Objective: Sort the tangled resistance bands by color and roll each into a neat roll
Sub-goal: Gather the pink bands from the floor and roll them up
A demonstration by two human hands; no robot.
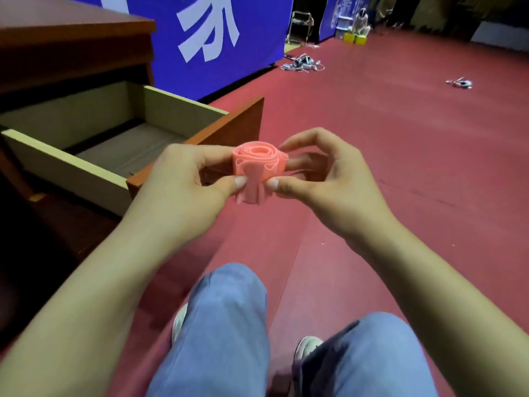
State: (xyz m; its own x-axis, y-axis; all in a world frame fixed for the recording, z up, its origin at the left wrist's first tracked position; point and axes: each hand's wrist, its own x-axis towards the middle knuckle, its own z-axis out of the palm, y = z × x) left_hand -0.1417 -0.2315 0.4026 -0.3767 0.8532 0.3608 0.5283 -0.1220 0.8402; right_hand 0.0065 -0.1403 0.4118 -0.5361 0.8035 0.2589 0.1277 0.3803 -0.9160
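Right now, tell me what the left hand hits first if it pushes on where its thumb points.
The left hand pinches the pink band roll; beyond it, its thumb would likely meet the thumb of the right hand, just across the loose tail. Depth is uncertain.

The left forearm [100, 282] and right forearm [435, 282], both bare, rise from the lower corners toward mid-frame. The left grip [183, 181] pinches a pink band [257, 163] between its thumb and curled fingers. The right grip [323, 179] pinches the opposite side, forefinger arched above.
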